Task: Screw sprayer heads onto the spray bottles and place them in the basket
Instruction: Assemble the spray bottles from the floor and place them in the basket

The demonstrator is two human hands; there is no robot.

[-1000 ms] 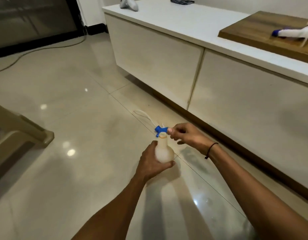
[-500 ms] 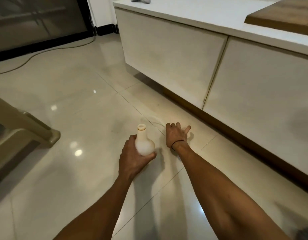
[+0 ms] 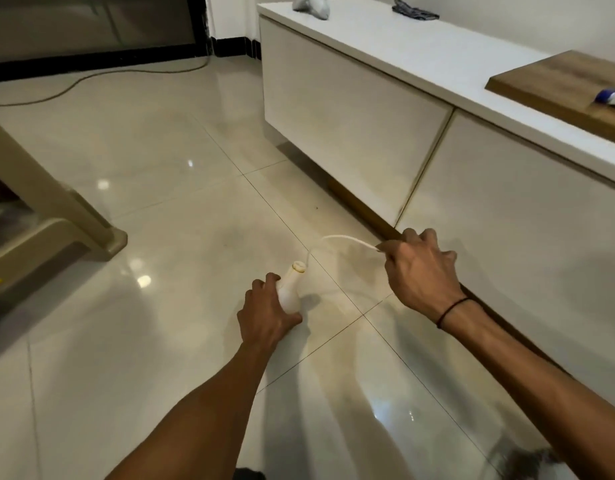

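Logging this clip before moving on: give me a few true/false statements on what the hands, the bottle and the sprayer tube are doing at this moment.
1. The left hand grips the white spray bottle. True.
2. A sprayer head is screwed onto the bottle. False: its neck is open and bare.
3. The right hand is closed around one end of the thin white tube. True; the sprayer head itself is hidden by the hand.
4. The tube's free end is deep inside the bottle. False: it curves down to just beside the mouth.
5. The bottle sits in a basket. False: no basket is in view; the bottle is just above the tiled floor.
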